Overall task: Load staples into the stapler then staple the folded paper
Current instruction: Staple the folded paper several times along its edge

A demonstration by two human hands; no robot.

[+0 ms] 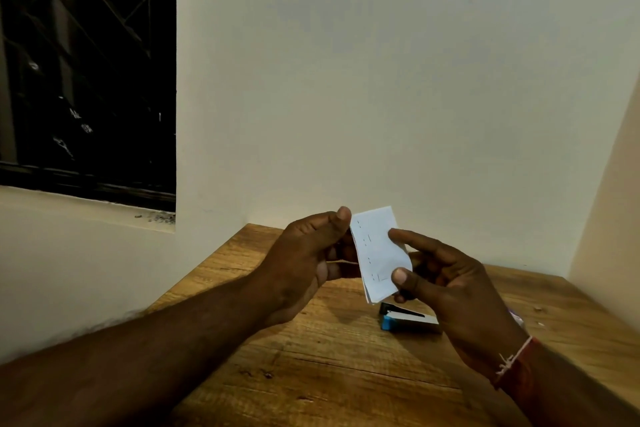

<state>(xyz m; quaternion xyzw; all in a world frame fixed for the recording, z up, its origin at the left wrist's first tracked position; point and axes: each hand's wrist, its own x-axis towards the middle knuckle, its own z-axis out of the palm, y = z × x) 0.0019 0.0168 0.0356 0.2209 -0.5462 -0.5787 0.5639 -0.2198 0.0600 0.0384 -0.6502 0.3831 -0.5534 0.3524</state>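
Note:
A small white folded paper (375, 250) is held upright above the wooden table (311, 367), with several staples showing along its left side. My left hand (308, 260) pinches its left edge with the thumb on top. My right hand (446, 284) grips its lower right corner between thumb and fingers. Below the paper a blue, black and silver stapler (405, 321) lies on the table, partly hidden behind my right hand.
The table stands in a corner between pale walls. A dark barred window (86, 73) with a sill is at the left. A small purple-and-white object (516, 317) peeks out behind my right wrist, which wears a red thread band.

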